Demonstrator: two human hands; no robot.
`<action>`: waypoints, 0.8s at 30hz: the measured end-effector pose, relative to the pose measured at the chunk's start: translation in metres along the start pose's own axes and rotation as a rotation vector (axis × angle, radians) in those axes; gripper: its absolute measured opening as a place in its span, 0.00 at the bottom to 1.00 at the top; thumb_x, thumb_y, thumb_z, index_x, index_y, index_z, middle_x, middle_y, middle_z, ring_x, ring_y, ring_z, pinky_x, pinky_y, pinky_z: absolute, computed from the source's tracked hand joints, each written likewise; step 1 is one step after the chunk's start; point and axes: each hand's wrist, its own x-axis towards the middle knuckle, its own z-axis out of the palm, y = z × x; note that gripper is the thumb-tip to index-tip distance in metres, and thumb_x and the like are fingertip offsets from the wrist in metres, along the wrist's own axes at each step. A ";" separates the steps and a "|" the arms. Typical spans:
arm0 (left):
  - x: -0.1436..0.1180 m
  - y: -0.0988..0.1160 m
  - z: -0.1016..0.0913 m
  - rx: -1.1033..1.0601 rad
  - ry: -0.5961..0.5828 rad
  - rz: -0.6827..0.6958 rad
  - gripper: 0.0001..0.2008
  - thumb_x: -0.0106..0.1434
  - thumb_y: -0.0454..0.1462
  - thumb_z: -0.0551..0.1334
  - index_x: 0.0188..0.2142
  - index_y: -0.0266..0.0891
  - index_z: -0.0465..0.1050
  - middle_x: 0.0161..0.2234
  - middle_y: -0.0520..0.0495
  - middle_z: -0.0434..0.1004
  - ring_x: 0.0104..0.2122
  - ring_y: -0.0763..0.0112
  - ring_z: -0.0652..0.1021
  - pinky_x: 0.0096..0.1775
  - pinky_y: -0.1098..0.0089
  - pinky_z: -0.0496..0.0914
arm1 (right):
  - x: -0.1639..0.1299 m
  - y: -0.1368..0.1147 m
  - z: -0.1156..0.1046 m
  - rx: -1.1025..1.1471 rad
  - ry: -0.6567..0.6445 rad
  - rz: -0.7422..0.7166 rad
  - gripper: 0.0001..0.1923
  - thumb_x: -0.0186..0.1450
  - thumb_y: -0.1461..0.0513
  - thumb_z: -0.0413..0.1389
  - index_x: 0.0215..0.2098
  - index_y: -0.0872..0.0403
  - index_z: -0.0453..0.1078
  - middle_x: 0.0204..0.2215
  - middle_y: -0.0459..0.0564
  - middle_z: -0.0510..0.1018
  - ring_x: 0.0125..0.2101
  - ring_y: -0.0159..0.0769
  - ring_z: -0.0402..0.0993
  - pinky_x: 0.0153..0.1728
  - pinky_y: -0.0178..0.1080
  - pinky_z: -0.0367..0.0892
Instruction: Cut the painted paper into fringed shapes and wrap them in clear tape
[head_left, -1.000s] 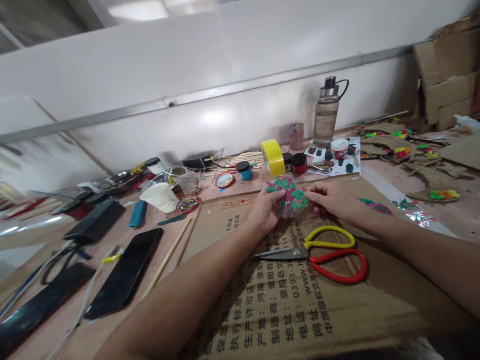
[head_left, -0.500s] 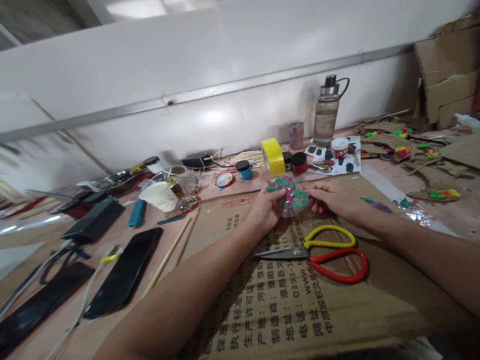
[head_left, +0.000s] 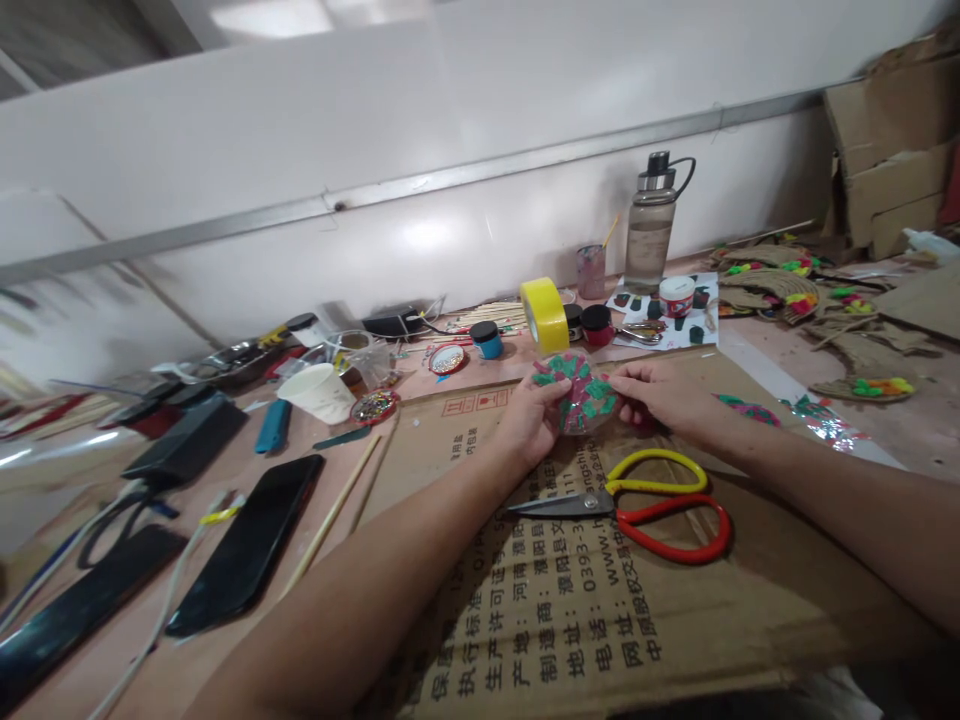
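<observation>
Both my hands hold a small round disc (head_left: 579,392) covered in green and pink patches, just above a flattened cardboard sheet (head_left: 570,610) printed with text. My left hand (head_left: 531,420) grips the disc's left edge with thumb and fingers. My right hand (head_left: 660,398) pinches its right edge. Red-and-yellow-handled scissors (head_left: 645,500) lie shut on the cardboard right below my hands.
A yellow tape roll (head_left: 545,314), small paint pots (head_left: 598,324), a water bottle (head_left: 650,225) and a paper cup (head_left: 322,392) stand behind. Two black phones (head_left: 247,545) and cables lie at left. Woven straw pieces (head_left: 780,285) and cardboard boxes (head_left: 885,150) fill the right.
My hands and the disc stay in nearly the same place; my right fingers have shifted slightly along the disc's edge.
</observation>
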 end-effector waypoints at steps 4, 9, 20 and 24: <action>0.000 0.000 0.001 0.002 -0.007 0.007 0.23 0.50 0.24 0.69 0.46 0.40 0.77 0.36 0.47 0.85 0.37 0.61 0.85 0.46 0.60 0.79 | 0.003 0.004 -0.001 0.056 0.018 -0.030 0.17 0.69 0.53 0.55 0.25 0.52 0.68 0.19 0.47 0.75 0.17 0.31 0.68 0.19 0.34 0.65; 0.002 0.000 -0.001 0.007 -0.026 0.003 0.24 0.49 0.24 0.70 0.46 0.40 0.77 0.35 0.48 0.85 0.33 0.64 0.84 0.46 0.61 0.79 | 0.006 0.005 0.002 0.011 0.009 -0.085 0.17 0.65 0.49 0.60 0.27 0.52 0.69 0.18 0.45 0.73 0.15 0.29 0.64 0.15 0.33 0.59; 0.004 -0.001 -0.001 -0.020 0.019 -0.066 0.13 0.53 0.28 0.67 0.40 0.37 0.78 0.32 0.46 0.84 0.32 0.62 0.84 0.42 0.60 0.80 | 0.001 0.002 0.002 -0.076 -0.012 -0.058 0.13 0.67 0.55 0.56 0.29 0.54 0.70 0.17 0.43 0.72 0.16 0.28 0.63 0.16 0.31 0.54; 0.008 -0.004 -0.002 -0.011 -0.005 -0.042 0.10 0.55 0.27 0.67 0.37 0.35 0.79 0.31 0.45 0.84 0.28 0.66 0.82 0.38 0.65 0.79 | 0.001 0.004 0.000 -0.061 -0.042 -0.040 0.12 0.68 0.54 0.55 0.31 0.53 0.69 0.19 0.43 0.71 0.18 0.29 0.65 0.18 0.33 0.58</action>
